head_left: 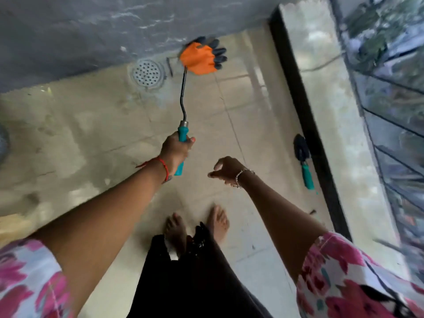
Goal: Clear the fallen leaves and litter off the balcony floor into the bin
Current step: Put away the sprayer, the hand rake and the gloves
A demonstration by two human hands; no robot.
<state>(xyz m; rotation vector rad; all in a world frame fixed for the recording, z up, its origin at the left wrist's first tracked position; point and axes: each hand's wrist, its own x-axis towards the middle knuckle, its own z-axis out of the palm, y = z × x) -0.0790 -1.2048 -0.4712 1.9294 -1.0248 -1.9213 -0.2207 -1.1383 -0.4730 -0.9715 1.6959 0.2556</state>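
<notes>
My left hand (175, 152) grips the teal handle of a garden tool (183, 104) with a bent black metal shaft. An orange glove with dark fingertips (202, 57) hangs on the tool's far end, above the tiled balcony floor (91, 138) near the grey wall. My right hand (226, 169) hovers to the right of the left one, fingers loosely curled, holding nothing. No leaves or bin can be made out in this blurred view.
A round metal floor drain (147, 73) sits by the wall (68, 37), left of the glove. A black trowel with a teal handle (304, 160) lies on the floor by the dark threshold strip (305, 125). A railing (390, 125) runs along the right. My bare feet (197, 226) stand below.
</notes>
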